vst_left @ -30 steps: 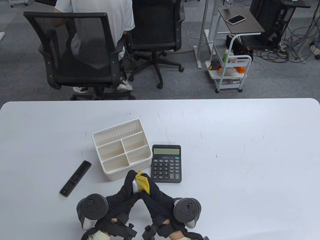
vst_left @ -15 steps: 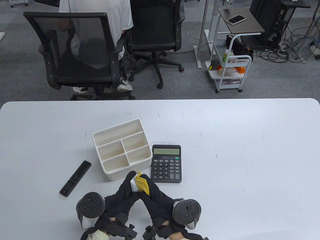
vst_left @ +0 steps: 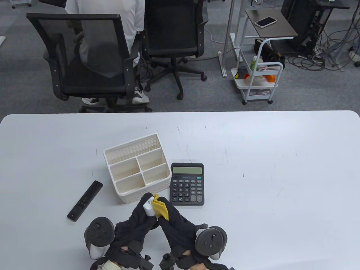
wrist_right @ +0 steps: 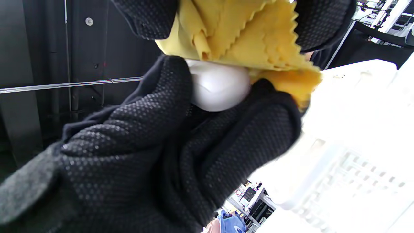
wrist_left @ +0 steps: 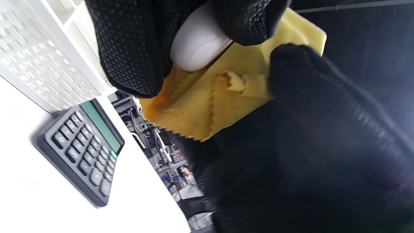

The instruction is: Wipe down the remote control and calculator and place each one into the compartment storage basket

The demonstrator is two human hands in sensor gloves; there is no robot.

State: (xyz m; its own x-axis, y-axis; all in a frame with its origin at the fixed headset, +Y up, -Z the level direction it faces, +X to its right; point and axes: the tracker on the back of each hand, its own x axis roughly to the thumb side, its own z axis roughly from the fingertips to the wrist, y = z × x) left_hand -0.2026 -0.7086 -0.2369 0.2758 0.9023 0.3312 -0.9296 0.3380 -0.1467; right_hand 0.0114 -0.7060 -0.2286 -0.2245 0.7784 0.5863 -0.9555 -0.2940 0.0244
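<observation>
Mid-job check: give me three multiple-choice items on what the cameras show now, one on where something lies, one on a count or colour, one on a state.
1. Where does the calculator lie?
A. Inside the basket
B. On the table, just right of the basket in the table view
C. In the left hand

2. How many compartments does the basket show?
A. Two
B. Three
C. Five

3. What is the right hand doing?
A. Pressing a yellow cloth against a white object held by the left hand
B. Lying flat on the table
C. Gripping the black remote control

Answers: 1 B, the calculator lies flat beside the basket's right wall; 2 C, one long rear section and four smaller ones; 3 A, both wrist views show cloth against the white object between gloved fingers, while the black remote lies untouched left of the basket.
</observation>
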